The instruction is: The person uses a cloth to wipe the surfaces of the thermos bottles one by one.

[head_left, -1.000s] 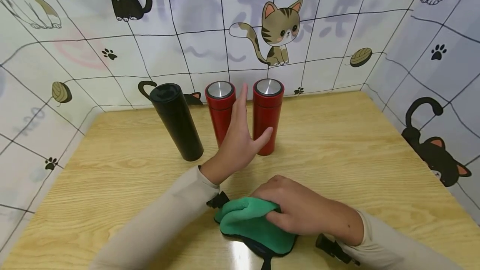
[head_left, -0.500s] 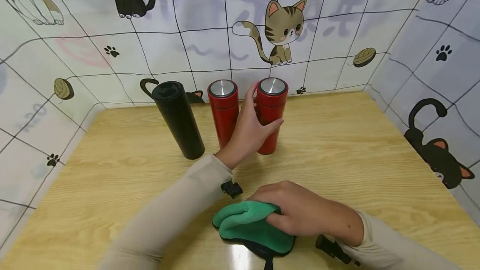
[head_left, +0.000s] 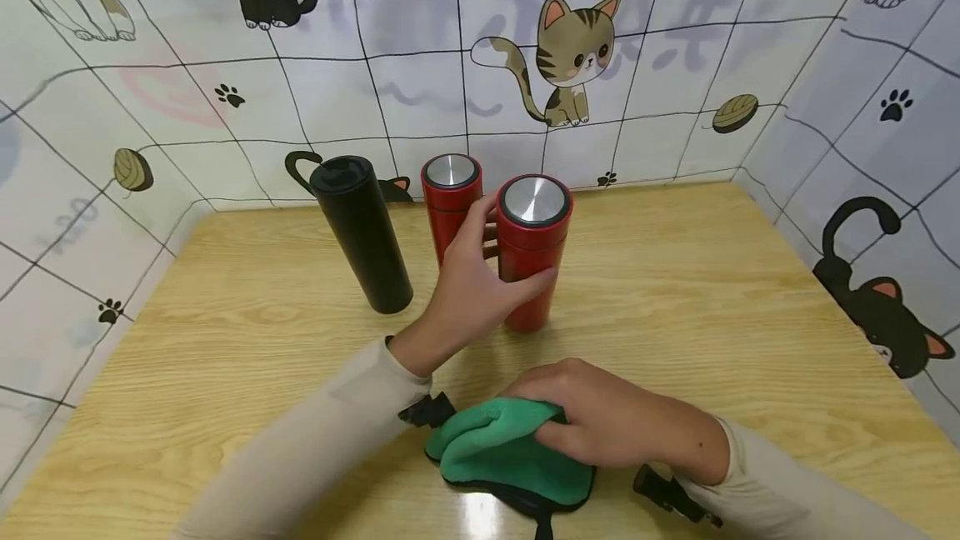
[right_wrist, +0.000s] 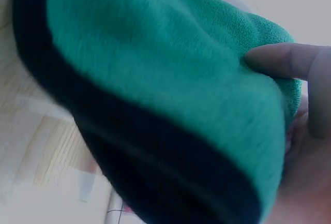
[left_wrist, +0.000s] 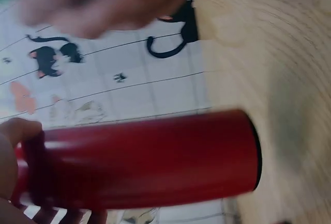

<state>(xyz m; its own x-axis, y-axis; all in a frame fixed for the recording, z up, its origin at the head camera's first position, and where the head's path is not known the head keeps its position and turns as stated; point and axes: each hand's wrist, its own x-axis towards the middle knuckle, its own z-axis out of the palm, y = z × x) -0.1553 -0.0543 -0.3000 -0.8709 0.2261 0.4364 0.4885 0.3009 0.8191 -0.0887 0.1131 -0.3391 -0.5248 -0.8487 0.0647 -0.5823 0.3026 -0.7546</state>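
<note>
My left hand (head_left: 472,282) grips a red thermos flask (head_left: 531,273) with a steel-topped lid, thumb on the near side and fingers round the left. In the left wrist view, the red flask (left_wrist: 150,159) lies across the picture, its dark base apart from the wood. My right hand (head_left: 600,415) pinches a folded green cloth (head_left: 517,448) with black edging, low at the front of the table. In the right wrist view, the thumb presses into the green cloth (right_wrist: 165,63). Behind my left hand stands a second red flask (head_left: 450,198), partly hidden by that hand.
A black tumbler (head_left: 363,240) stands left of the red flasks. The wooden table (head_left: 712,290) meets a white grid-patterned backdrop (head_left: 405,98) with cartoon cats at the back and sides. Black straps sit at both wrists.
My left hand closed round the right-hand red flask, which has come toward me, away from the back. The right hand and green cloth have barely moved.
</note>
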